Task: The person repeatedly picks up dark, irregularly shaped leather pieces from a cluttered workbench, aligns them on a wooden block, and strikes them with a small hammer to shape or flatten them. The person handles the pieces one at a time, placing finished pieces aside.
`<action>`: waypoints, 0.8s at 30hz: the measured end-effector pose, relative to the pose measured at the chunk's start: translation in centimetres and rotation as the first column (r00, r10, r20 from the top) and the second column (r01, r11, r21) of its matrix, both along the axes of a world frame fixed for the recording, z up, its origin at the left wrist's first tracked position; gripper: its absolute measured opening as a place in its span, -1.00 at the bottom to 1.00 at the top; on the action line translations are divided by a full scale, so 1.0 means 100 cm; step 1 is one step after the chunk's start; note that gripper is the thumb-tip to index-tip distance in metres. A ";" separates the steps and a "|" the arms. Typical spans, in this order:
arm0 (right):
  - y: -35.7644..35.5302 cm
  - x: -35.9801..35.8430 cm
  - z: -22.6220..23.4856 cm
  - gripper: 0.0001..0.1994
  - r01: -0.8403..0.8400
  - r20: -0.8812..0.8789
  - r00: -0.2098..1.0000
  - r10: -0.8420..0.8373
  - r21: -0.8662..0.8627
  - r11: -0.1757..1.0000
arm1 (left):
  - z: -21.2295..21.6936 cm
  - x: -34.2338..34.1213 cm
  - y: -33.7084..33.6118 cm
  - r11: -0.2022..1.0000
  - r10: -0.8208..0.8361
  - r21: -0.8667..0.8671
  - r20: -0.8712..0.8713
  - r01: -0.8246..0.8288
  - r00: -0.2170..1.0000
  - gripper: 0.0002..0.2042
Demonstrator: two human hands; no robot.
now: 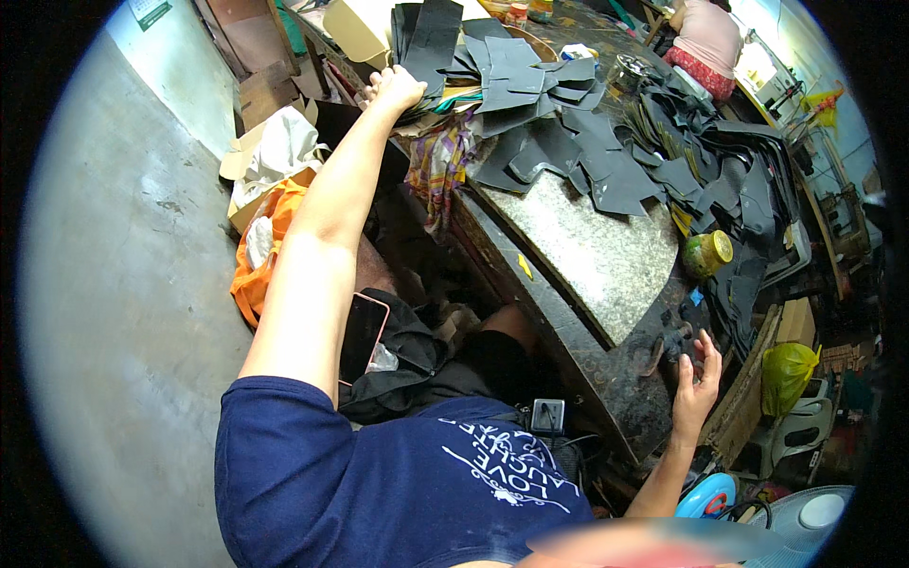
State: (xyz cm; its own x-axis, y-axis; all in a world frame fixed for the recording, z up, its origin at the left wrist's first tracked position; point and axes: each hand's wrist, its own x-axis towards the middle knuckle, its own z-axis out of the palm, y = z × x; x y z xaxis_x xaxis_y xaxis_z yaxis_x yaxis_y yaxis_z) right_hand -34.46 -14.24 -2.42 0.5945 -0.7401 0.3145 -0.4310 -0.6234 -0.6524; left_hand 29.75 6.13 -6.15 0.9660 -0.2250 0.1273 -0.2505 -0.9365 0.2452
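My left arm stretches to the far left end of the table, where my left hand [394, 89] has its fingers curled at the edge of a pile. Whatever those fingers hold, if anything, is hidden. Right beside that hand stands a flat black cut piece [434, 45], and more black cut pieces [511, 74] fan out to its right. My right hand [699, 381] is raised at the table's right end, fingers apart and holding nothing. Near it on the dark tabletop lies a small dark tool-like object [670, 346], its kind unclear. A pale speckled slab [592, 256] lies between my hands.
A yellow-lidded jar [707, 254] stands by heaped black pieces [729, 189]. A patterned cloth [440, 170] hangs off the table's edge. An orange bag [275, 256] sits left, a phone [364, 336] near my lap. A fan [805, 525] stands lower right; another person [705, 43] sits far right.
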 end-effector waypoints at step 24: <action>0.009 -0.057 -0.026 -0.59 0.041 -0.345 0.923 -0.172 -0.357 0.933 | 0.068 -0.141 -0.080 0.963 -0.269 0.019 0.122 0.269 0.955 -0.27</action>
